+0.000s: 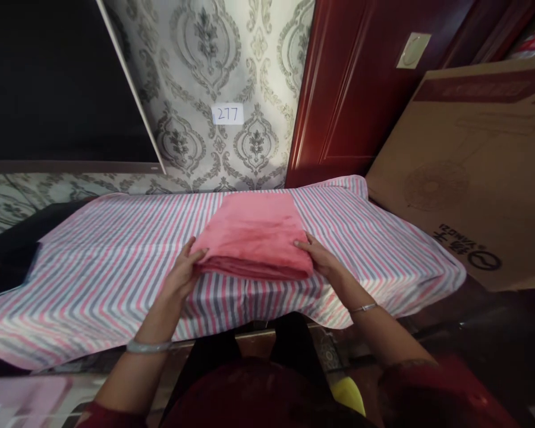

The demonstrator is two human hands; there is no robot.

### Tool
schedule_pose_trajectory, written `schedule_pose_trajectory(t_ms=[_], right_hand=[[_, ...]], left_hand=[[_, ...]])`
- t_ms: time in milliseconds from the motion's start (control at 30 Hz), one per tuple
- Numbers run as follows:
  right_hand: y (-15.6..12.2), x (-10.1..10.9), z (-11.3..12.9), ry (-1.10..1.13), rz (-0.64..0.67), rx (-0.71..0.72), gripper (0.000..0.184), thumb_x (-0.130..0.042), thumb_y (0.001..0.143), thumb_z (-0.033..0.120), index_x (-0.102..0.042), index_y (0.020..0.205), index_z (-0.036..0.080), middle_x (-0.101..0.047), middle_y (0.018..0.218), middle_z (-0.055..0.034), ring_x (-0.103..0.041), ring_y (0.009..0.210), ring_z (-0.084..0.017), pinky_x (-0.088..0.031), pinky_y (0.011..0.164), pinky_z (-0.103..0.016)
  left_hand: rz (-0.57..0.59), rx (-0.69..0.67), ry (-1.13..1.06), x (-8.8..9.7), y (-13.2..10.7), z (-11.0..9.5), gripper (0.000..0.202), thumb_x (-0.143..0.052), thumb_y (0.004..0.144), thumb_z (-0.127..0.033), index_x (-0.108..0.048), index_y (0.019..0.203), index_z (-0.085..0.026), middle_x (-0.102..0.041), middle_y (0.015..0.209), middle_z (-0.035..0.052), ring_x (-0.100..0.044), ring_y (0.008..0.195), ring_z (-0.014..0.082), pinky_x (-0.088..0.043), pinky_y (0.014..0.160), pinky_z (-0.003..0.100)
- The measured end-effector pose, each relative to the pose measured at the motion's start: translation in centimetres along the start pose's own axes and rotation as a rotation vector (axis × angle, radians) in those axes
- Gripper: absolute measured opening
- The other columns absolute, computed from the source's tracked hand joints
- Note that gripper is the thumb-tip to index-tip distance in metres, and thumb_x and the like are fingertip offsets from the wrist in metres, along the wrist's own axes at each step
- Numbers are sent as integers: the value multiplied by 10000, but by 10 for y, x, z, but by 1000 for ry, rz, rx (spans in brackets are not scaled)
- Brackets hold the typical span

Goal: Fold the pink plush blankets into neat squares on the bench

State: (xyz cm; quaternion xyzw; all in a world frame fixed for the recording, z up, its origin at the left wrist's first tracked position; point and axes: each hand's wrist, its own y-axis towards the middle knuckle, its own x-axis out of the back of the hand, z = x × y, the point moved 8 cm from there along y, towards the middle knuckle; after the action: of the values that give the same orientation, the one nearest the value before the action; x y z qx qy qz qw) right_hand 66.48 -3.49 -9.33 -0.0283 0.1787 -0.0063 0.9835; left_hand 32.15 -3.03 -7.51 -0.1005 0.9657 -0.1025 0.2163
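Observation:
A folded pink cloth [256, 229], plush-looking and several layers thick, lies on a striped cover [129, 238] near its front edge. At the cloth's near left corner, my left hand [185, 270] grips it with the thumb on top and the fingers at the side and underneath. My right hand [318, 255] pinches the near right corner the same way, thumb above. The fingertips under the cloth are hidden on both sides. Its layered folded edge faces me.
A dark screen [62, 83] stands at the back left. On the right leans a large cardboard box [472, 178], beside a dark red door [352, 89]. A paper marked 277 [227, 113] is on the patterned wall. Below right is something yellow [348, 395].

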Motion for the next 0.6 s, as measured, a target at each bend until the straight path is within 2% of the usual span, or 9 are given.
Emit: schedule_pose_trajectory(t_ms=[100, 167, 233, 333, 400, 467, 600], right_hand=[[-25, -52, -31, 148, 38, -22, 812, -858, 675, 354, -493, 1399, 307, -680, 1316, -65, -666, 1159, -315, -569, 990, -492], [-41, -84, -55, 208, 39, -34, 845, -853, 697, 370, -444, 1436, 360, -656, 1350, -43, -664, 1158, -308, -596, 938, -504], [-52, -107, -73, 262, 13, -36, 864, -843, 715, 367, -405, 1459, 405, -640, 1369, -21, -655, 1171, -295, -606, 921, -502], [-58, -124, -81, 331, -48, -39, 875, -834, 724, 354, -379, 1466, 440, -639, 1364, 0, -637, 1196, -280, -600, 944, -493], [-59, -127, -76, 374, -79, -50, 874, -841, 709, 343, -393, 1452, 449, -634, 1367, 12, -629, 1207, -271, -591, 971, -487], [-60, -129, -68, 414, -94, -61, 867, -853, 686, 331, -420, 1428, 448, -634, 1362, 20, -625, 1210, -263, -583, 992, -481], [-69, -134, -60, 434, -75, -84, 823, -862, 677, 330, -455, 1385, 430, -654, 1323, 6, -626, 1208, -275, -588, 975, -501]], left_hand=[[-57, -56, -99, 30, 8, -31, 488, -638, 790, -22, -627, 1264, -141, -705, 753, -1, -634, 587, 121, -534, 577, 203], [-120, -52, -161, 51, 8, -37, 310, -632, 833, -70, -672, 1135, -132, -715, 767, 14, -656, 638, 131, -552, 630, 209], [-181, -24, -207, 69, 0, -33, 183, -612, 875, -118, -679, 1042, -152, -726, 804, 23, -677, 698, 139, -566, 694, 218], [-223, 49, -252, 83, -19, -13, 120, -537, 937, -188, -656, 953, -194, -722, 823, 23, -695, 726, 160, -585, 718, 273], [-207, 87, -265, 84, -34, 5, 152, -501, 964, -256, -644, 946, -209, -720, 838, 35, -709, 746, 188, -598, 718, 326], [-150, 132, -251, 76, -47, 25, 175, -531, 954, -343, -645, 971, -212, -727, 865, 56, -718, 772, 214, -607, 736, 364], [22, 204, -230, 44, -67, 60, 364, -686, 842, -535, -655, 1066, -250, -750, 994, 82, -721, 991, 289, -616, 828, 429]])
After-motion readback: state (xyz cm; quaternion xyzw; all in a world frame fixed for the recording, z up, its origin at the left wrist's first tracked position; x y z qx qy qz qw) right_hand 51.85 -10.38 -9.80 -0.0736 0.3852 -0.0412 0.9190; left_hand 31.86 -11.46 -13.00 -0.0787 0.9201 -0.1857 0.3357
